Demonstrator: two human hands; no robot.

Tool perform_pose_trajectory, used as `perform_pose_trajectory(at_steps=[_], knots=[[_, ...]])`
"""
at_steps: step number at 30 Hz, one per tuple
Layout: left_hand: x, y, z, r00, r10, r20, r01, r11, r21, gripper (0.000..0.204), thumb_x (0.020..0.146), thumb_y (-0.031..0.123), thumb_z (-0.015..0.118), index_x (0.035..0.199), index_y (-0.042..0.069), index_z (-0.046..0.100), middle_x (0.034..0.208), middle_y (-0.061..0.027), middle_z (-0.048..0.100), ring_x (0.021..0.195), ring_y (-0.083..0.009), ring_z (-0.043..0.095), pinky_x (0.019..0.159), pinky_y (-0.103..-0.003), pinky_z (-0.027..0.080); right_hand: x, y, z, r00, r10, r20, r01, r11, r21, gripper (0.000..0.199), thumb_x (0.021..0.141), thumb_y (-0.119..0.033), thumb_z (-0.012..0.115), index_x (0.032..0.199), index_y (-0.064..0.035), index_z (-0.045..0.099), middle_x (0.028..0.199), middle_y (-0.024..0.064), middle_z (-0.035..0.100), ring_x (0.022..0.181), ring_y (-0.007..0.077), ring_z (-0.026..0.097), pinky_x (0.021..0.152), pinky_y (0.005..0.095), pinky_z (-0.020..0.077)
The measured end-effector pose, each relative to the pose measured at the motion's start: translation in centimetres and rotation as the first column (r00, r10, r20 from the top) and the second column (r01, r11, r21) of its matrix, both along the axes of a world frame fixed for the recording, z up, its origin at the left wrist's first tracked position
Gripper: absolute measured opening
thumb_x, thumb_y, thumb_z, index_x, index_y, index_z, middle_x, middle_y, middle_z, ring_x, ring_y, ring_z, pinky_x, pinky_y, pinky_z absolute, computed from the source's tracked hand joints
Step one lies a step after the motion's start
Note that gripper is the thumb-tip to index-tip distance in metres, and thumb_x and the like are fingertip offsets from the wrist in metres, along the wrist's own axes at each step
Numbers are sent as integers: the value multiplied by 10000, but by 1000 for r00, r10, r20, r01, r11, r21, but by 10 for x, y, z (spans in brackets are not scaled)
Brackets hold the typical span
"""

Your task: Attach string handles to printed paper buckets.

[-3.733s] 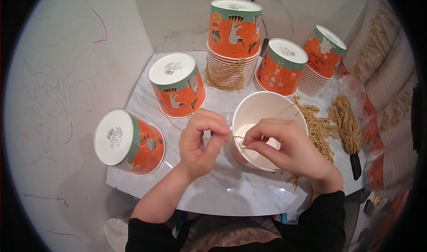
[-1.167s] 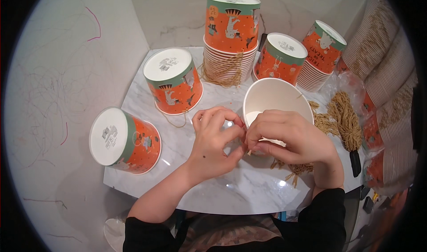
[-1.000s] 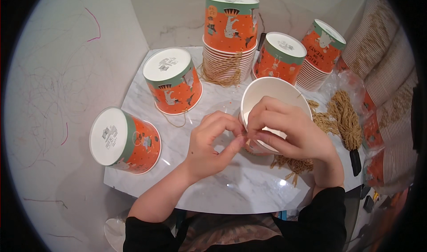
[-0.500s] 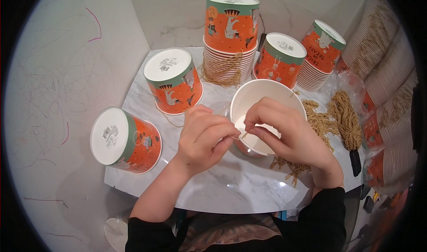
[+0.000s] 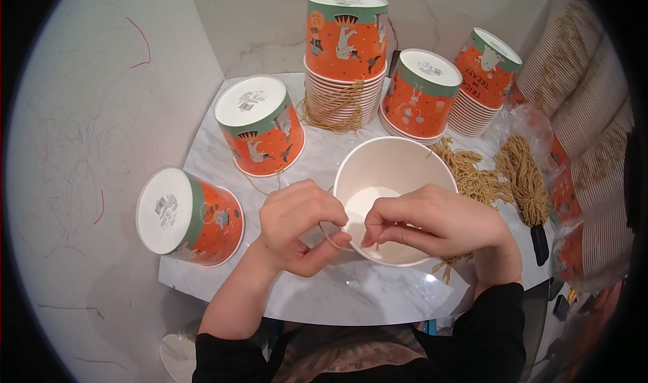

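An open white-lined paper bucket [image 5: 395,163] stands before me, its mouth facing up toward me. At its near left rim my left hand [image 5: 300,224] is closed in a pinch on a thin tan cord [image 5: 329,236], which bows out in a small loop below the fingers. My right hand [image 5: 439,224] reaches over the bucket's right side, thumb and forefinger pinched just inside the near rim. A short tan cord end pokes out beneath those fingers. The bucket's near outer wall is mostly hidden.
Upside-down orange paper buckets stand left, singly [image 5: 260,130] and tipped [image 5: 202,214]. Nested bucket stacks [image 5: 347,45] rise at the back. Tan cord bundles [image 5: 523,180] lie right, beside bagged bucket stacks [image 5: 574,113]. A white wall [image 5: 101,146] borders the left.
The open bucket has shifted toward me and slightly left. Both hands have moved lower, the right one turning flatter over the rim. A cord loop now shows at the left fingers.
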State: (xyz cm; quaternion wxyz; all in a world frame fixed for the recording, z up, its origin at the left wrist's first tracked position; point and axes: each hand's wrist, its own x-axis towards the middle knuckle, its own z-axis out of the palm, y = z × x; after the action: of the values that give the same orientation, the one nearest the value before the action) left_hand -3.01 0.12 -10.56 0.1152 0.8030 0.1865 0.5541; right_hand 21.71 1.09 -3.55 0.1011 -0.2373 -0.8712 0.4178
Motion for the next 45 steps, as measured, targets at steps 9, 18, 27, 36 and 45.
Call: perform_pose_trajectory(at_steps=[9, 18, 27, 36, 45], knots=[[9, -8, -11, 992, -94, 78, 102, 990, -99, 171, 654, -6, 694, 802, 62, 642, 756, -43, 676, 567, -190, 573, 509, -281, 439, -11, -28, 10, 967, -162, -197, 144, 984, -106, 78, 973, -51, 610, 1048, -38, 593, 932, 108, 622, 822, 261, 642, 711, 360, 507], [7, -9, -2, 989, -144, 40, 146, 988, -58, 184, 650, -15, 696, 781, 86, 615, 818, -63, 695, 585, -193, 572, 546, -290, 453, -14, -33, 7, 936, -289, -203, 324, 932, 165, 124, 908, 2, 646, 1021, -29, 604, 915, 136, 614, 799, 308, 649, 672, 388, 506], [22, -15, -11, 969, -45, 245, 143, 906, -398, 204, 803, -43, 753, 895, 59, 601, 928, -64, 695, 664, -72, 537, 567, -203, 427, -17, -26, -7, 912, -273, -308, 402, 746, 530, 262, 795, 11, 678, 1047, -48, 634, 920, 110, 570, 805, 320, 622, 674, 406, 505], [41, -21, -19, 992, -7, 126, 49, 942, -333, 185, 839, -66, 738, 959, 7, 617, 966, -91, 652, 754, -137, 634, 663, -257, 539, -14, -10, -10, 898, -316, -306, 417, 395, 818, 276, 738, -55, 696, 1009, -54, 643, 919, 80, 588, 758, 257, 635, 637, 353, 521], [39, -18, -16, 933, 272, 235, -219, 948, -230, 160, 773, -52, 780, 875, 23, 683, 1100, -135, 665, 774, -143, 688, 626, -266, 574, -16, -21, -3, 850, -429, -305, 524, 749, 406, 198, 886, -49, 700, 1056, -57, 599, 873, 88, 673, 771, 273, 700, 641, 369, 534]])
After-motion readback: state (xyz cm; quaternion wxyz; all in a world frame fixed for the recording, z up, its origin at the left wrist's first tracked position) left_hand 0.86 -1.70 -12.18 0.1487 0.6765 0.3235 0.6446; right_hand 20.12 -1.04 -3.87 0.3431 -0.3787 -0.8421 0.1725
